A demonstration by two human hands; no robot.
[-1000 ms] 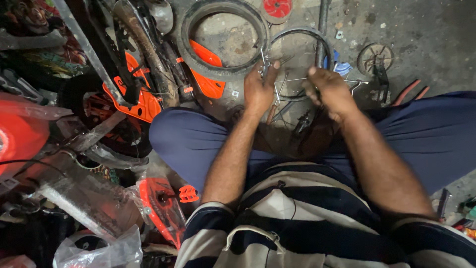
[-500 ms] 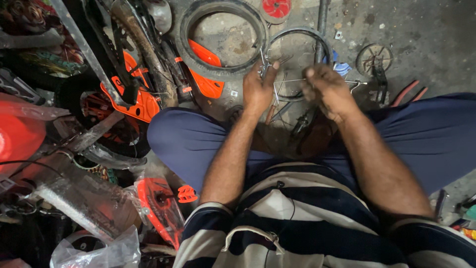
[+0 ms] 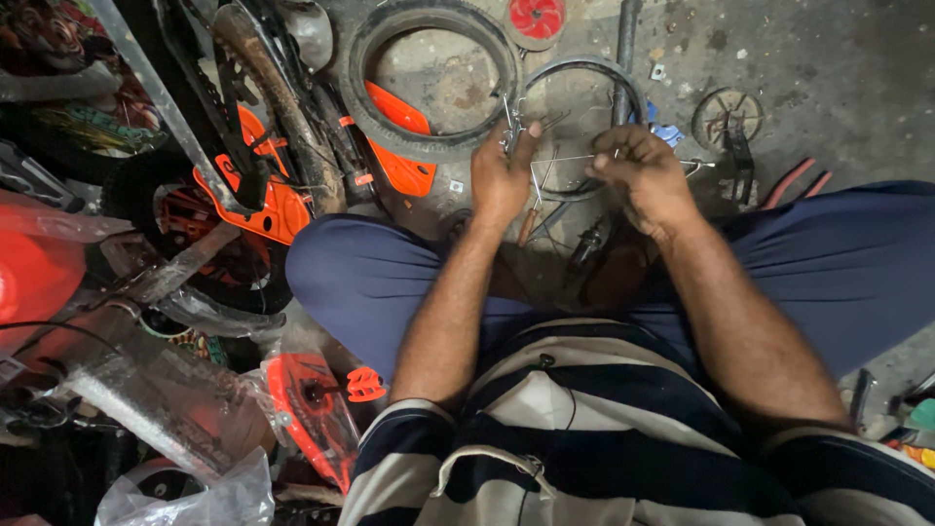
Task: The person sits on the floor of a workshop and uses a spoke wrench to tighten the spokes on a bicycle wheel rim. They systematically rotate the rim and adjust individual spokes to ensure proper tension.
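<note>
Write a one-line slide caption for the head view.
Seated person's left hand and right hand hold a thin metal spoke over a small wheel rim, beside a black tyre.

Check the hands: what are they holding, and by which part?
Both hands hold a thin metal spoke in front of a small wheel rim: left hand at its left end, right hand near its right end.

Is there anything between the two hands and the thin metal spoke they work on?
No. The left hand and right hand both already touch the thin spoke, over the small wheel rim; nothing visible lies between.
</note>
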